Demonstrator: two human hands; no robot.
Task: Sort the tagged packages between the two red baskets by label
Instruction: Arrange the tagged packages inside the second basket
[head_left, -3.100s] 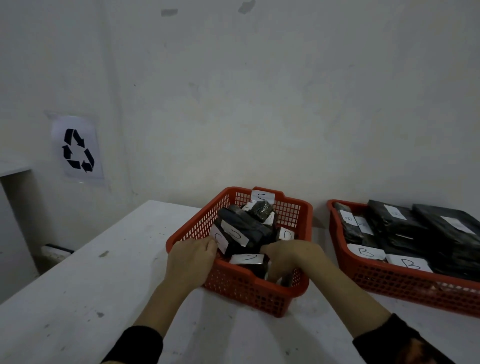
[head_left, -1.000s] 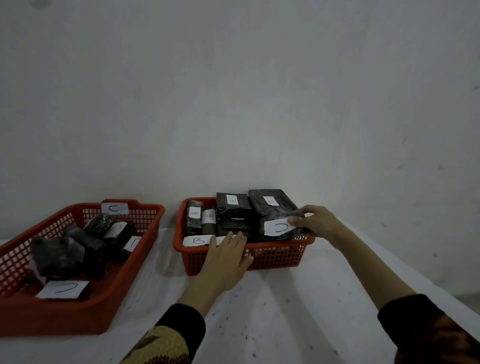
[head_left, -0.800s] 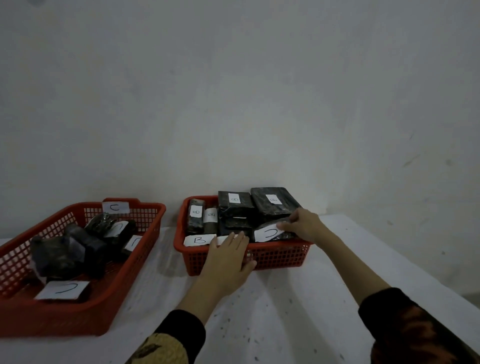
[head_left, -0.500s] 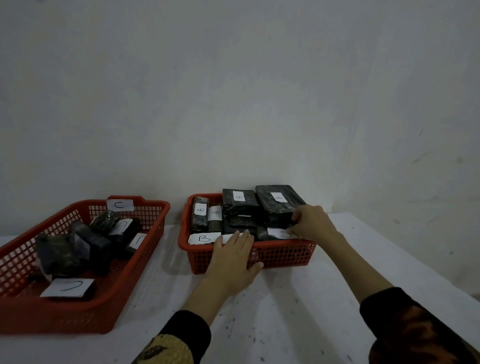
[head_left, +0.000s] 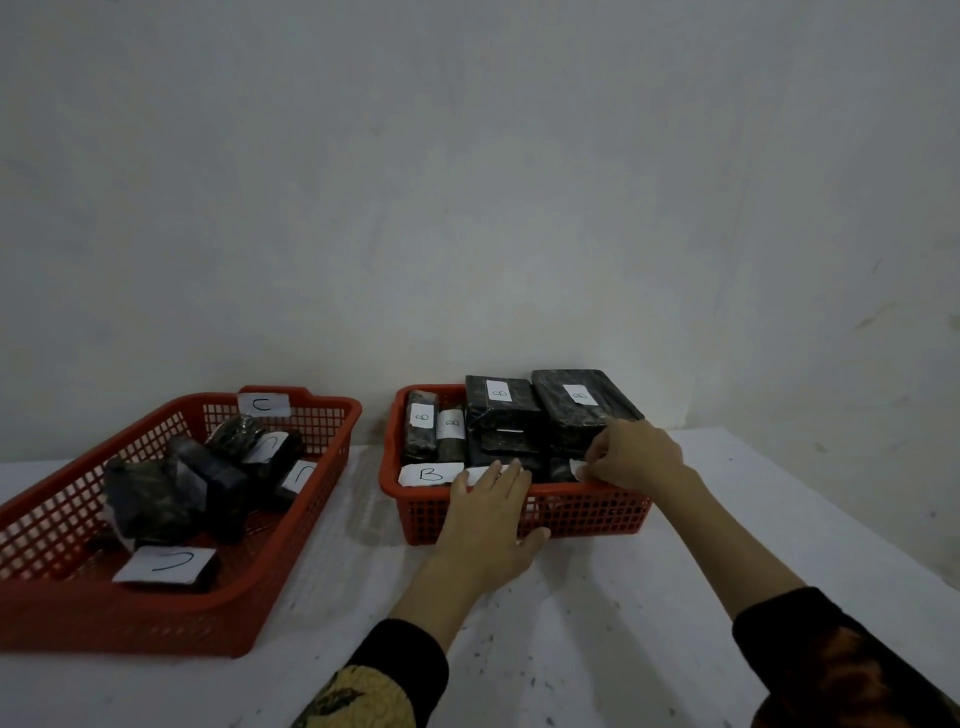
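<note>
Two red baskets stand on a white table. The left basket (head_left: 322, 467) carries a C tag on its far wall and holds several black wrapped packages (head_left: 208, 478) with C labels. The right basket (head_left: 597, 514) is packed with black packages (head_left: 576, 400) labelled B. My left hand (head_left: 488, 525) lies flat with straight fingers against the right basket's front wall. My right hand (head_left: 631, 454) reaches into that basket's front right corner, fingers curled round a small black package (head_left: 563, 468) with a white label, mostly hidden by the hand.
The white table (head_left: 597, 623) runs under both baskets, and its right edge drops off near the far right. A plain grey wall rises close behind the baskets. A gap of bare table separates the two baskets.
The view swung from the left basket to the right one. My right hand carried a C-labelled package over the right basket and lowered it into the front right corner. My left hand stayed on the front wall.
</note>
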